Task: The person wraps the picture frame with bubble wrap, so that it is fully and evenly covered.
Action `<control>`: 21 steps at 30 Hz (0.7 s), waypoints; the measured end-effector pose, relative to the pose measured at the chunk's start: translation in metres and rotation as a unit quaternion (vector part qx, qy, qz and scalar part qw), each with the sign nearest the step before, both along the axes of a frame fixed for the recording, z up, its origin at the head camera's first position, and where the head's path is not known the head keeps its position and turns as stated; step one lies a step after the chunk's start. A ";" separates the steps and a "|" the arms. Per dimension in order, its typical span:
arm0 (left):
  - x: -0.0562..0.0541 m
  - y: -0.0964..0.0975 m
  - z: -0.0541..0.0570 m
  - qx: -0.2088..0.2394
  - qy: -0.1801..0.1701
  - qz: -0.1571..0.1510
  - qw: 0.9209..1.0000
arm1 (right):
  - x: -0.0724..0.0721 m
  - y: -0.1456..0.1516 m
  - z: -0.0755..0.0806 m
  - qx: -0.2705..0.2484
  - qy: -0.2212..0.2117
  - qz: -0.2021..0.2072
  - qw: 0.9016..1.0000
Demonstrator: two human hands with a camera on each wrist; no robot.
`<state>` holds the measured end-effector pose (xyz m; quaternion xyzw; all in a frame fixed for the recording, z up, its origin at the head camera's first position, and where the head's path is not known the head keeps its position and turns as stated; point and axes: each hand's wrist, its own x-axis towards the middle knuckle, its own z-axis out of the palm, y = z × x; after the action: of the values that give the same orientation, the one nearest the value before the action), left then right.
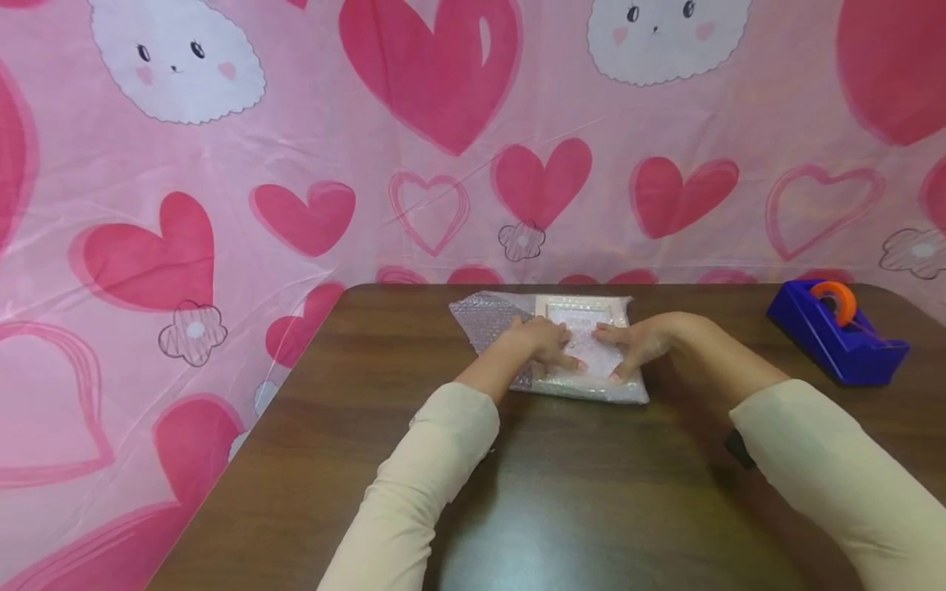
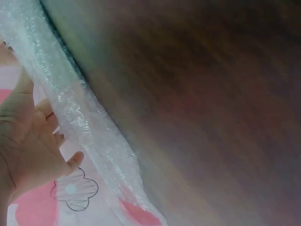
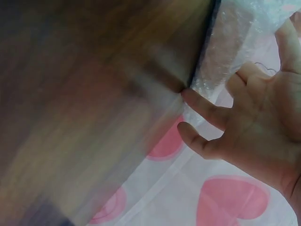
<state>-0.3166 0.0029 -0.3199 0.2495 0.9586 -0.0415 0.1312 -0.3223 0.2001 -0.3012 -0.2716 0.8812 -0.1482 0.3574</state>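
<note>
A pale picture frame [image 1: 594, 384] lies flat near the far edge of the table, wrapped in clear bubble wrap [image 1: 484, 318]. A loose flap of the wrap spreads out to its left. My left hand [image 1: 543, 339] rests on the left part of the frame, fingers spread over the plastic. On the right side, my right hand [image 1: 645, 338] touches the wrapped face with fingers extended. The left wrist view shows the crinkled side of the bubble wrap [image 2: 77, 110] beside the left hand [image 2: 33, 146]. In the right wrist view, spread fingers of the right hand [image 3: 263, 110] lie along the wrap.
A blue tape dispenser [image 1: 835, 341] with an orange core stands at the right of the brown wooden table [image 1: 562, 492]. A small dark object [image 1: 739, 449] shows partly beneath the right sleeve. Behind the table hangs a pink heart-patterned cloth [image 1: 310, 148].
</note>
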 end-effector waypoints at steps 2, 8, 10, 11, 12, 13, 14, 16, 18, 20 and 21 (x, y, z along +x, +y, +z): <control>-0.001 0.000 0.001 0.008 0.005 0.000 1.000 | 0.000 -0.003 0.003 0.016 0.000 0.001 1.000; -0.007 -0.003 0.001 0.070 0.022 0.009 0.997 | 0.001 -0.008 0.007 0.049 0.004 -0.005 0.999; -0.011 -0.007 0.001 0.104 0.030 0.020 0.994 | 0.001 -0.009 0.007 0.049 -0.004 -0.016 0.999; -0.013 -0.009 0.001 0.121 0.035 0.024 0.992 | 0.001 -0.010 0.008 0.047 -0.008 -0.019 0.999; -0.015 -0.012 0.002 0.145 0.035 0.031 0.988 | 0.001 -0.010 0.007 0.045 -0.011 -0.025 0.999; -0.016 -0.015 0.002 0.166 0.036 0.038 0.985 | 0.001 -0.010 0.007 0.043 -0.014 -0.029 0.999; -0.018 -0.019 0.003 0.182 0.042 0.044 0.981 | 0.001 -0.009 0.006 0.040 -0.015 -0.032 0.999; -0.020 -0.028 0.004 0.209 0.061 0.072 0.973 | 0.001 -0.008 0.005 0.034 -0.017 -0.035 0.999; -0.021 -0.037 0.005 0.233 0.084 0.118 0.962 | 0.001 -0.007 0.004 0.030 -0.013 -0.036 0.999; -0.022 -0.047 0.006 0.241 0.109 0.182 0.947 | 0.002 -0.005 0.004 0.025 -0.008 -0.035 0.999; -0.021 -0.052 0.007 0.247 0.114 0.219 0.937 | 0.003 -0.005 0.004 0.024 -0.006 -0.035 0.999</control>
<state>-0.3375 -0.0489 -0.3129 0.0510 0.9780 0.1985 -0.0394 -0.3193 0.1952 -0.2973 -0.2311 0.8915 -0.1409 0.3633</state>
